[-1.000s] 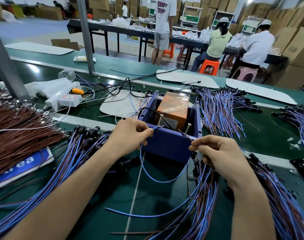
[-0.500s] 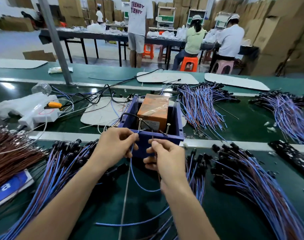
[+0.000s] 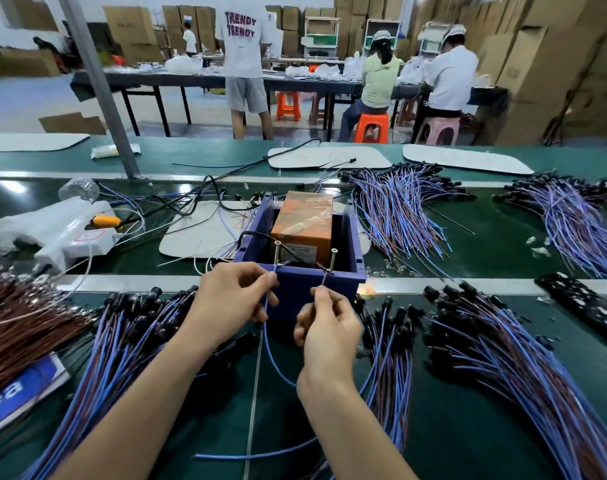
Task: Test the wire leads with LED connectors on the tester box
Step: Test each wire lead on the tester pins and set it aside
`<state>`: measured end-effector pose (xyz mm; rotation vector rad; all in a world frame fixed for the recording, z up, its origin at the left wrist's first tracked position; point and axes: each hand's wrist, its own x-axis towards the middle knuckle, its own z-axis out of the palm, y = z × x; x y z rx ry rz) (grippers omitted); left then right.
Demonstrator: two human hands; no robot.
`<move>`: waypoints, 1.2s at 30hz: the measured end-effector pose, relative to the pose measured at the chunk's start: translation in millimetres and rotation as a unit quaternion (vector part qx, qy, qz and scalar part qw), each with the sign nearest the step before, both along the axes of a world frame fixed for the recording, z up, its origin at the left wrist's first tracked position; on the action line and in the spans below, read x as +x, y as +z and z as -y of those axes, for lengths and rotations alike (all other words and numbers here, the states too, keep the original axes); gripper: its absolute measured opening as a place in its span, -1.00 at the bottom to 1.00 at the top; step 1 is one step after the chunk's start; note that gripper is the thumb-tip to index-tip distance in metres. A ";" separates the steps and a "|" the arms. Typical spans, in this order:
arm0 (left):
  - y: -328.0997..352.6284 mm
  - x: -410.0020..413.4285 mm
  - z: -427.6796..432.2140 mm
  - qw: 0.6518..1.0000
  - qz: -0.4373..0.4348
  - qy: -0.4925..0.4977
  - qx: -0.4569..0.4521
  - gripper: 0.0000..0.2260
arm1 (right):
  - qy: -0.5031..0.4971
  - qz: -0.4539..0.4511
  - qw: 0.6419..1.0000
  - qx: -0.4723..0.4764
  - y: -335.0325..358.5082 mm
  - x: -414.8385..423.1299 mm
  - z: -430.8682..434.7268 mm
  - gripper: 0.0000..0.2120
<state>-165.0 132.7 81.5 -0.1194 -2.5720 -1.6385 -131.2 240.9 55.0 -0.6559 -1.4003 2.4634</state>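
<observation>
Blue tester box, carrying two upright screws, is sitting just beyond the left hand and right hand. The left hand is pinching one blue lead at one screw; the right hand is pinching one dark lead at the other.

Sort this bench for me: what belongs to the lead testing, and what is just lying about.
In the job: left hand, pinching the blue wire lead; right hand, pinching a brown wire end; blue tester box with two screw posts; piles of leads.
Lying about: brown wire bundle; white power strip; white boards; blue sign.
</observation>
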 end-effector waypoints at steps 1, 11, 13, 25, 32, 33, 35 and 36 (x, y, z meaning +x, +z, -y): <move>1.2 1.0 0.7 1.000 0.007 -0.016 -0.007 -0.82 | 0.001 -0.005 1.000 -0.004 0.6 0.3 0.6 -0.83; 27.4 10.9 36.5 0.898 0.181 -0.394 -0.070 -0.78 | 0.318 -0.100 0.909 0.249 35.5 26.1 -4.9 -0.75; 34.9 13.6 46.1 0.859 0.185 -0.469 -0.086 -0.84 | 0.439 -0.111 0.841 0.295 47.8 32.8 -9.1 -0.84; 12.6 0.1 52.1 0.870 0.125 -0.156 -0.450 -0.84 | 0.577 -0.095 0.694 0.421 71.0 42.4 -39.2 -0.82; -6.3 7.7 25.3 0.786 0.164 -0.138 -0.580 -0.91 | 0.593 -0.097 0.709 0.368 74.8 38.0 -50.6 -0.73; -7.2 8.2 22.5 0.781 0.158 -0.136 -0.589 -0.89 | 0.595 -0.107 0.712 0.358 76.4 38.2 -52.0 -0.73; -2.5 9.9 22.0 0.789 0.123 -0.133 -0.587 -0.88 | 0.579 -0.128 0.727 0.345 77.9 37.9 -53.4 -0.70; 1.9 9.8 24.6 0.808 0.098 -0.132 -0.566 -0.87 | 0.559 -0.129 0.744 0.342 76.5 36.4 -52.9 -0.67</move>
